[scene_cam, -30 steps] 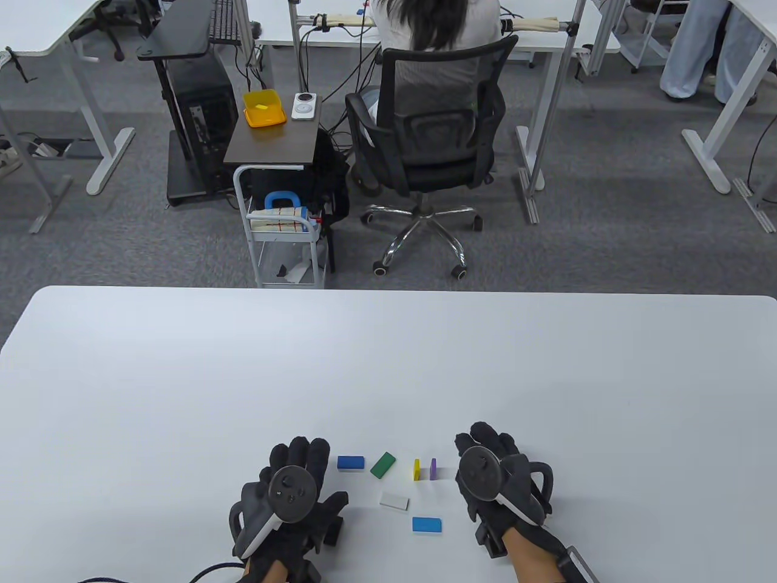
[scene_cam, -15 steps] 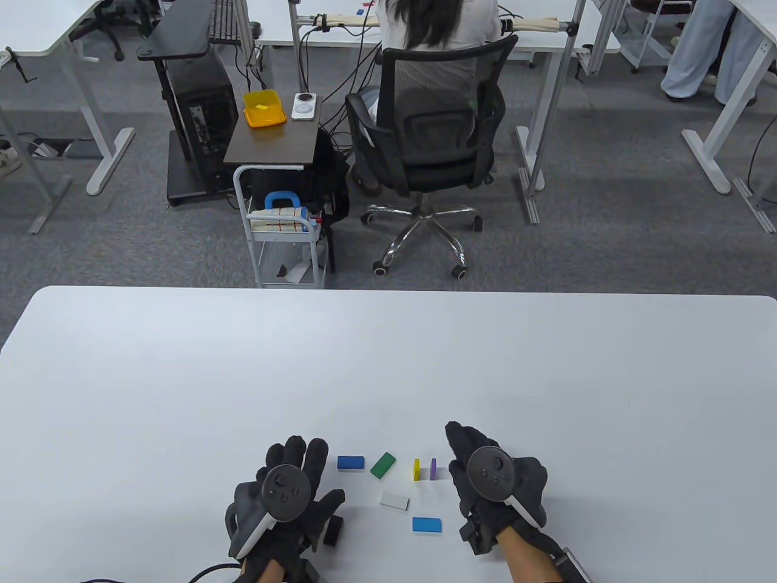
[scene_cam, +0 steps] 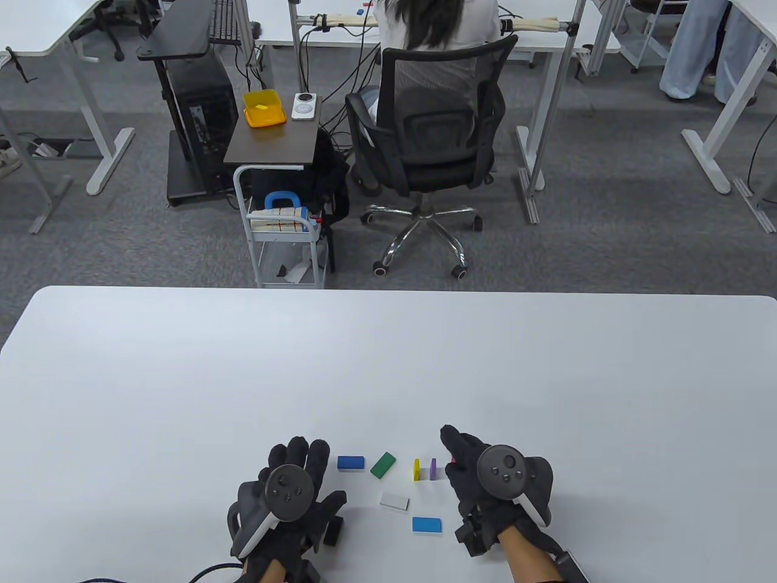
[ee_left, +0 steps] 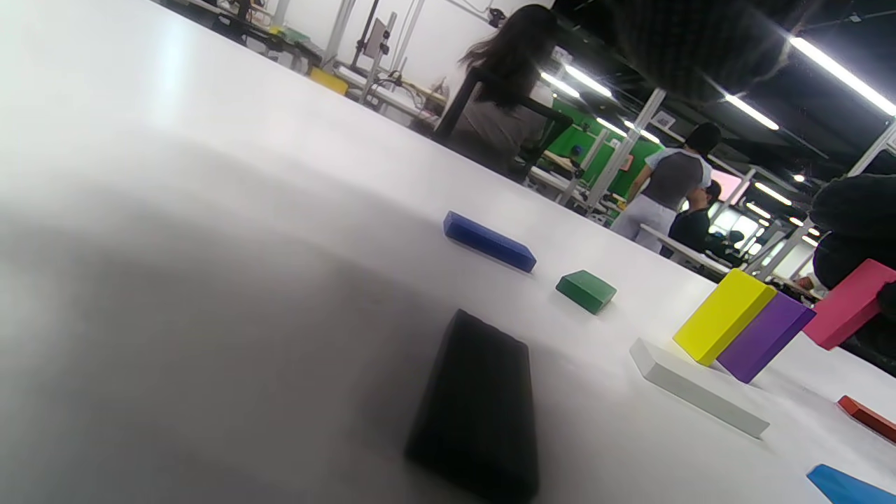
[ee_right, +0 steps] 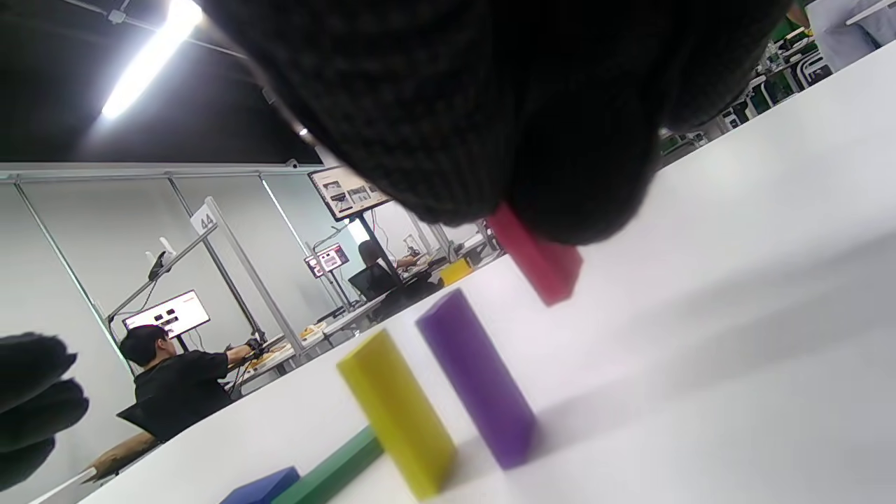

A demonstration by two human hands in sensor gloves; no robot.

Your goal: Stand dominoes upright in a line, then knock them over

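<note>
Two small dominoes stand upright side by side on the white table (scene_cam: 388,364) – a yellow wooden block (scene_cam: 416,469) and a purple wooden block (scene_cam: 433,469) just to its right. The right hand (scene_cam: 485,480) pinches a pink-red wooden domino (ee_right: 535,255) in its fingertips, held clear of the tabletop just right of the purple one. The left hand (scene_cam: 291,492) lies flat on the table with fingers relaxed, holding nothing, a black domino (ee_left: 479,402) beside it.

Lying flat: a dark blue block (scene_cam: 351,463), a green block (scene_cam: 383,464), a white block (scene_cam: 394,501), a light blue block (scene_cam: 427,525) and an orange-red one (ee_left: 868,418).

The line-building step is under way. Next, the pink-red piece should be set down on its short end in line with the purple one – near enough to topple onto it, released gently so nothing falls early
</note>
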